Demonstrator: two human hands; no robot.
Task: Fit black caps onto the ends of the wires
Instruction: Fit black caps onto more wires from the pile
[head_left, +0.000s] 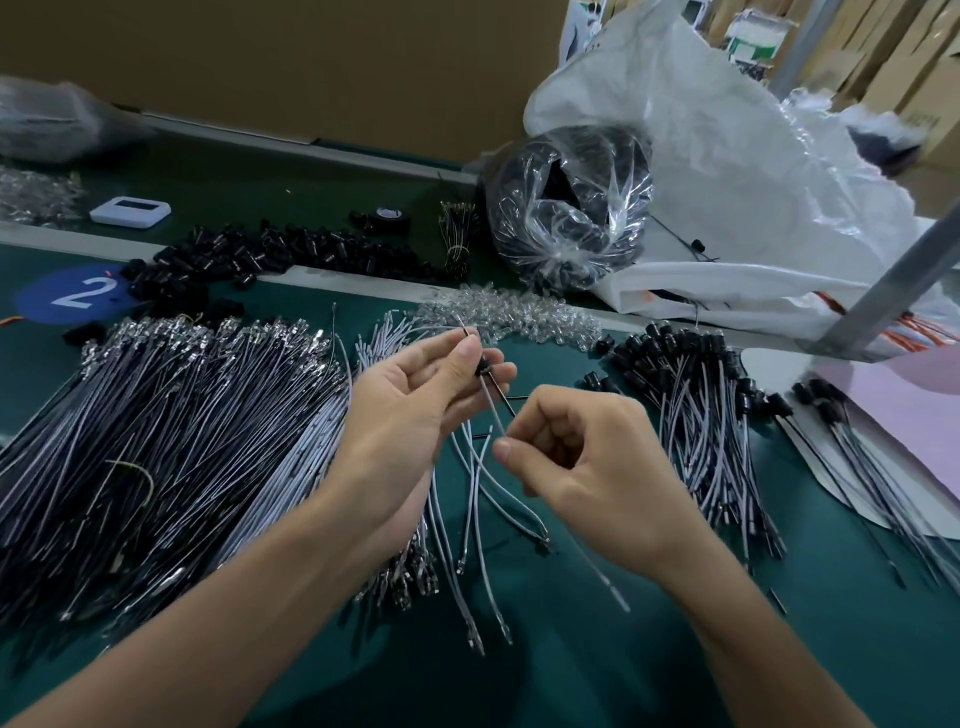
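In the head view, the left hand (410, 400) is raised over the green counter (597, 665), its thumb and fingers (467, 356) pinched on a small black cap (483, 368). The right hand (587, 462) has its fingers (506, 449) curled tight on the grey wire (493, 410) just below that cap. The wire runs up past the cap, through it or behind it, and I cannot tell how far the cap is seated. The main risk, as I judge it, is that so thin and limp a wire buckles if it is pushed from too far back, leaving the cap crooked or only half on. The cap is tiny and held by fingertips alone, so a slip could drop it among the loose wires (483, 519) lying directly beneath, where it would be hard to find. A half-fitted piece could also land on the capped bundle (696, 415) at the right, or fall back into the uncapped heap (171, 441) at the left, since both lie close by. The spare black caps (249, 254) sit well apart, toward the far edge.
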